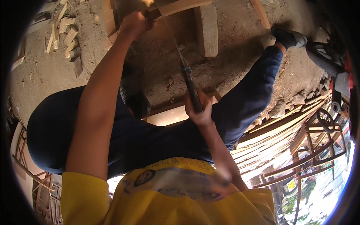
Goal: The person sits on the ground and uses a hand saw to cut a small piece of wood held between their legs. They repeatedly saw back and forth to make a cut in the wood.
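My right hand (201, 108) is closed around the dark handle of a long, thin-bladed tool (176, 45), which has a blue band where handle meets blade. Its blade runs up and left past the top edge of the head view, where its tip is cut off. Farther up, my left hand (135, 24) is closed at the left end of a curved wooden piece (182, 7), close beside the blade. A thick squared wooden block (207, 32) lies on the ground just beneath that piece.
Several wood offcuts (70, 36) are scattered on the dirt floor (41, 80) at far left. Another wooden piece (260, 13) lies at the upper right. A wheel (325, 56) stands beyond my shoe (288, 37). Long stacked boards (281, 123) and wooden frames (318, 150) are at right.
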Demonstrator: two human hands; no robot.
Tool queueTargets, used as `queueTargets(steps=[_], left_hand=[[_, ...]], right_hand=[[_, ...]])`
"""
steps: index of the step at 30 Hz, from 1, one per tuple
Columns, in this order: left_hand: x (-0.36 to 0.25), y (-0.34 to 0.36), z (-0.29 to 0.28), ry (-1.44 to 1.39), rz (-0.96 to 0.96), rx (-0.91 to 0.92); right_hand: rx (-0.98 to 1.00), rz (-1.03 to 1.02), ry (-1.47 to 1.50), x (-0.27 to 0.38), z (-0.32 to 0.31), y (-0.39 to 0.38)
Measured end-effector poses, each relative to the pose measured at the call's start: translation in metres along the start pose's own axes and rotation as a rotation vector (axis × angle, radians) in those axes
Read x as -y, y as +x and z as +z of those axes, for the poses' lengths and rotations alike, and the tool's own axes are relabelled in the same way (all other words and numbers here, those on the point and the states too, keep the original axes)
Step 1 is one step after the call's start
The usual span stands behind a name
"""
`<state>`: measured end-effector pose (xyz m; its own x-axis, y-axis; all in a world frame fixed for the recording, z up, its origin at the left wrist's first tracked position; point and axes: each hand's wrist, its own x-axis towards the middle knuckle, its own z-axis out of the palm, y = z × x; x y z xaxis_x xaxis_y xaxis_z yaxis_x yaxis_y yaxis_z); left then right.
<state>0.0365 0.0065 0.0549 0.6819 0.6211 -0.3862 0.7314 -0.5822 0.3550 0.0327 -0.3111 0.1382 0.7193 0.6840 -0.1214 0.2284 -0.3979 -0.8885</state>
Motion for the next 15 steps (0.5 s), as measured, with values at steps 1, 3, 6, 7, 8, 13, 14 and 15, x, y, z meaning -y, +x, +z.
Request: queueTargets(steps=[1, 3, 6, 7, 8, 13, 14, 15], left_hand=[[0.022, 0.007, 0.013, 0.025, 0.048, -0.020], [0.027, 0.015, 0.015, 0.009, 0.114, -0.018], [0.017, 0.010, 0.014, 0.012, 0.051, 0.015], [0.014, 0.011, 0.012, 0.010, 0.006, 0.017], [0.013, 0.012, 0.011, 0.013, 0.035, 0.003], [0.019, 0.013, 0.019, 0.036, 0.092, -0.059], [0.019, 0.013, 0.022, 0.011, 0.105, -0.049], [0.021, 0.016, 0.020, -0.012, 0.112, -0.051]], right_hand=[[0.017, 0.020, 0.063, 0.009, 0.007, 0.020], [0.107, -0.018, 0.022, 0.008, 0.020, 0.064], [0.104, 0.077, 0.026, 0.026, 0.026, 0.087], [0.062, 0.053, 0.037, 0.022, 0.024, 0.073], [0.024, 0.028, 0.044, 0.014, 0.017, 0.043], [0.051, 0.020, 0.012, 0.001, 0.002, 0.014], [0.062, 0.001, -0.040, 0.003, 0.011, 0.036], [0.077, -0.031, -0.089, 0.006, 0.018, 0.058]])
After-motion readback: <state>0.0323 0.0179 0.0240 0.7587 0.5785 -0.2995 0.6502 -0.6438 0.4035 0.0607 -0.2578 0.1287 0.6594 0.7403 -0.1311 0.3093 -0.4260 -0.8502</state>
